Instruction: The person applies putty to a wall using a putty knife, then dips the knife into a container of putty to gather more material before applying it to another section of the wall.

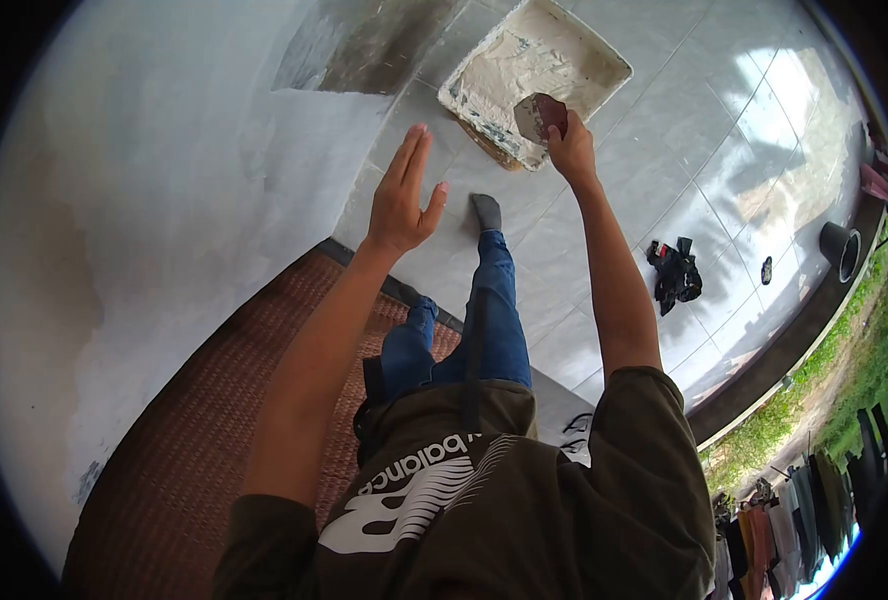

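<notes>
My right hand (573, 150) grips a putty scraper (536, 118) by its dark reddish end. The scraper's broad blade, smeared with pale residue, overlaps the near corner of a white rectangular tub (614, 72). Thick off-white putty (534, 55) coats the inside of that tub. Raised in front of the wall, my left hand (404, 195) is open and holds nothing, its fingers stretched out and the thumb apart. It is nearest to the wall and the tiled floor left of the tub.
A patchy white wall (194, 170) runs along the left, with a bare grey area (354, 45) low down. Underfoot are grey tiles (654, 130) and a brown woven mat (214, 420). A black plastic bag (675, 275) and a dark bucket (840, 250) lie right. Clothes (784, 520) hang outside.
</notes>
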The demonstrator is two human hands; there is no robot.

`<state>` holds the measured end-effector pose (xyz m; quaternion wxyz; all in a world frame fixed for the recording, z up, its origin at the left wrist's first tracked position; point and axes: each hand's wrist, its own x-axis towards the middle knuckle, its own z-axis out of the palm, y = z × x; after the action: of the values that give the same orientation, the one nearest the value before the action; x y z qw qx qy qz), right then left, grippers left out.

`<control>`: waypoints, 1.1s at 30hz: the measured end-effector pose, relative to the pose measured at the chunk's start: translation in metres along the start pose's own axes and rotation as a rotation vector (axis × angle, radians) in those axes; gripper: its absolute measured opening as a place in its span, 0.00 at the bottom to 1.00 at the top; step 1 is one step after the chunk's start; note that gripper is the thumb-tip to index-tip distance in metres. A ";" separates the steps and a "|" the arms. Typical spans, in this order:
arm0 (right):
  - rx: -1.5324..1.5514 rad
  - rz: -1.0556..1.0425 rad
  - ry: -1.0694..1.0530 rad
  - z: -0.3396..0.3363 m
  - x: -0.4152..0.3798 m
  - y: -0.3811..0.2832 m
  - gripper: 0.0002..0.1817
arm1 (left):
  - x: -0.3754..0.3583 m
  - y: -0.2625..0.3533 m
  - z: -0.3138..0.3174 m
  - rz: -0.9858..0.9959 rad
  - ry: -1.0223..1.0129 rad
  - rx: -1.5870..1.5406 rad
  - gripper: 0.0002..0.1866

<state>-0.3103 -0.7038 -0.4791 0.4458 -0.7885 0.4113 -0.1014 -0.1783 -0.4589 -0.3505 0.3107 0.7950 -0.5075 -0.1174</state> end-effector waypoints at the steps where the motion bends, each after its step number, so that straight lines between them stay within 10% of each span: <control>1: -0.007 0.015 -0.011 0.006 0.001 0.007 0.13 | -0.002 -0.004 0.007 -0.013 -0.012 -0.010 0.35; 33: -0.256 -0.114 -0.320 0.065 0.080 0.071 0.15 | -0.024 -0.046 0.068 -0.171 -0.069 -0.118 0.33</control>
<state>-0.2645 -0.7412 -0.5897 0.3953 -0.8668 0.2994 0.0529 -0.1897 -0.4499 -0.4348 0.3281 0.8114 -0.4403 -0.2002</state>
